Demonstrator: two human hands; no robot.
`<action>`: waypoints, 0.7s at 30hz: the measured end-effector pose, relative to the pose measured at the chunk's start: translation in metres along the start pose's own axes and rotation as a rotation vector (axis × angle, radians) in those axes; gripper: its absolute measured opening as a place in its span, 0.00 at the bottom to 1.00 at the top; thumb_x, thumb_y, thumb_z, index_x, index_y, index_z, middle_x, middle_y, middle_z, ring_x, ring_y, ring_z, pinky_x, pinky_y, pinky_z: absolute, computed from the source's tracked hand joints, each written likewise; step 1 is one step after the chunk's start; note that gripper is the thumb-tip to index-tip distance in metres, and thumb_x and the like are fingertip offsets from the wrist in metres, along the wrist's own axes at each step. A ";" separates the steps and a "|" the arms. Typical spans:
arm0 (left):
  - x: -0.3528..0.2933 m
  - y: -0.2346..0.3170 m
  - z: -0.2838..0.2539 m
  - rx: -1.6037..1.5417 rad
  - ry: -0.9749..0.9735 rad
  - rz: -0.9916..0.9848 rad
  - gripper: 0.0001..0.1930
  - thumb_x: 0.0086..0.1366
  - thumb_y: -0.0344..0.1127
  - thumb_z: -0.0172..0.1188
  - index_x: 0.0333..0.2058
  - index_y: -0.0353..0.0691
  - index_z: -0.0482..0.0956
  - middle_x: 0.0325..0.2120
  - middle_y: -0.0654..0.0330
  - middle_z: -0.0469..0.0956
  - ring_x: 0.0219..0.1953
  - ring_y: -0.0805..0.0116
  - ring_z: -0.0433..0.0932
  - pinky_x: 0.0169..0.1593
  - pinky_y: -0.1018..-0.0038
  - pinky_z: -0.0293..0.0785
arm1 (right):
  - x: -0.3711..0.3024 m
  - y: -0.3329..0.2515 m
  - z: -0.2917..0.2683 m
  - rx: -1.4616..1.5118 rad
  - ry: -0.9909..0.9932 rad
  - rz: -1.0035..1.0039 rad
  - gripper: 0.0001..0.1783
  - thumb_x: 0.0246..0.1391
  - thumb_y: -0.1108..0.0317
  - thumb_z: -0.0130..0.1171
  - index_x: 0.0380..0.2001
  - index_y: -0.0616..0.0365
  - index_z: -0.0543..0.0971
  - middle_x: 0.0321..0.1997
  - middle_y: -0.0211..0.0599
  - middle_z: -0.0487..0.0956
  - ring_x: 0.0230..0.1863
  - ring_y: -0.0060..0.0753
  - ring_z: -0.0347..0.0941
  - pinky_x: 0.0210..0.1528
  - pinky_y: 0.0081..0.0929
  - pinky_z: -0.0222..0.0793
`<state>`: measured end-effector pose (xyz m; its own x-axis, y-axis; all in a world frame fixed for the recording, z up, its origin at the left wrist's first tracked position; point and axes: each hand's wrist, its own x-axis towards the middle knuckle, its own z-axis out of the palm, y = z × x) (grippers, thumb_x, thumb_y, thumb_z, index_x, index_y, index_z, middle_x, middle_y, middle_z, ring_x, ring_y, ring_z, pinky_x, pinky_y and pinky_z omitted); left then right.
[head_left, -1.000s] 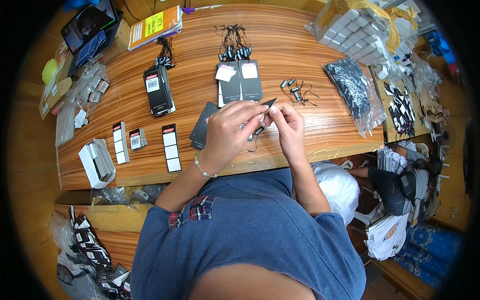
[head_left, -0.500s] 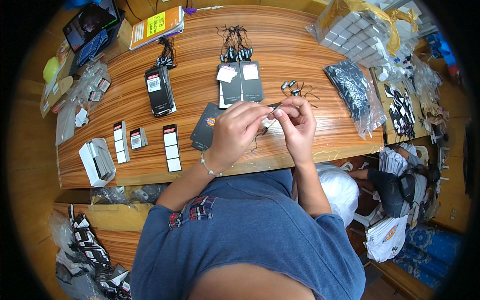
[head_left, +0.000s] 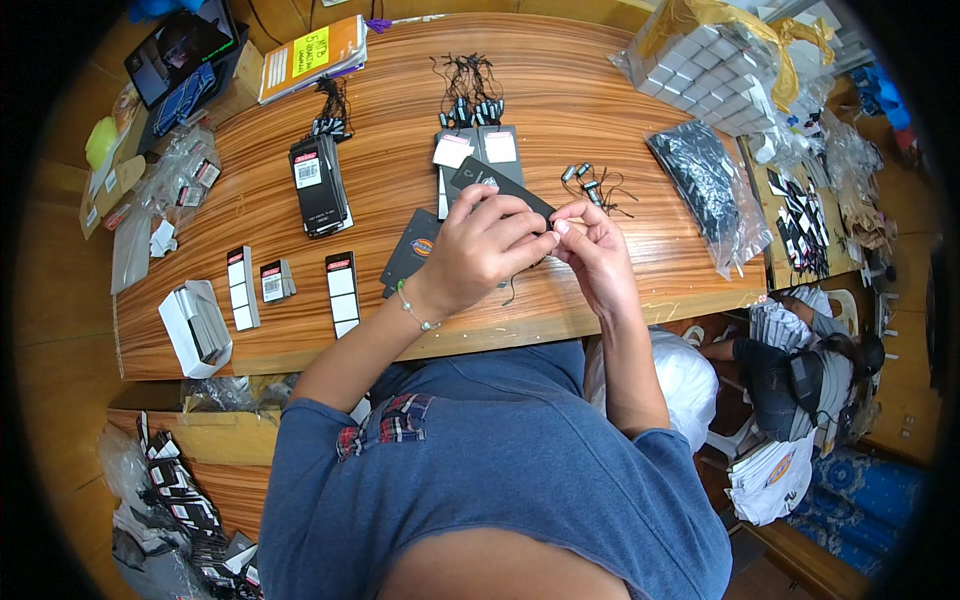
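My left hand [head_left: 485, 240] holds a black hang tag [head_left: 515, 192] tilted above the table, its fingers closed over the lower side. Close beside it, my right hand [head_left: 595, 250] pinches at the tag's right end, thumb against forefinger. A thin black string [head_left: 511, 290] shows below the hands; its upper part is hidden behind the fingers. Under my left wrist lie dark tags with a round orange-and-blue emblem [head_left: 408, 250]. Just behind the held tag rest two stacks of strung hang tags [head_left: 500, 150] with white stickers. Several loose strings with small fasteners [head_left: 590, 185] lie right of them.
Another strung tag stack [head_left: 318, 185] stands left, with sticker strips [head_left: 341, 295] and a white box of cards [head_left: 195, 325] nearer. A plastic bag of black strings [head_left: 700, 185] and bagged white boxes [head_left: 705, 70] sit right. A person [head_left: 800, 380] is at the lower right.
The black hang tag has swung up into view above my left hand, its face now showing. My right hand has shifted slightly down and still pinches close to the left.
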<state>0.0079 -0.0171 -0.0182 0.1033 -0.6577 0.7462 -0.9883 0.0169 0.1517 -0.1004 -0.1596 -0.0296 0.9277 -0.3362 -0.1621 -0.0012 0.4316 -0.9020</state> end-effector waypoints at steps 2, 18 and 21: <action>0.000 -0.001 0.002 0.007 -0.014 0.038 0.10 0.46 0.33 0.58 0.30 0.50 0.80 0.30 0.72 0.75 0.36 0.72 0.72 0.45 0.66 0.64 | 0.000 0.002 0.001 0.061 0.008 0.037 0.04 0.56 0.69 0.51 0.33 0.57 0.71 0.28 0.28 0.75 0.29 0.15 0.71 0.33 0.13 0.67; -0.013 0.002 0.012 -0.322 -0.002 -0.176 0.11 0.47 0.25 0.59 0.33 0.42 0.78 0.31 0.63 0.76 0.32 0.67 0.74 0.36 0.75 0.71 | -0.001 -0.034 -0.010 0.330 0.092 -0.496 0.04 0.60 0.67 0.45 0.34 0.53 0.67 0.26 0.34 0.70 0.21 0.19 0.60 0.27 0.17 0.58; -0.016 0.008 0.014 -0.415 0.139 -0.325 0.15 0.49 0.22 0.59 0.38 0.39 0.75 0.31 0.60 0.76 0.29 0.64 0.74 0.33 0.76 0.72 | -0.005 -0.045 -0.001 0.317 0.015 -0.542 0.03 0.58 0.69 0.47 0.36 0.54 0.67 0.25 0.33 0.68 0.22 0.19 0.59 0.27 0.17 0.56</action>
<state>-0.0033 -0.0171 -0.0383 0.4376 -0.5730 0.6929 -0.7784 0.1442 0.6109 -0.1056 -0.1779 0.0115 0.7601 -0.5873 0.2779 0.5809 0.4226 -0.6956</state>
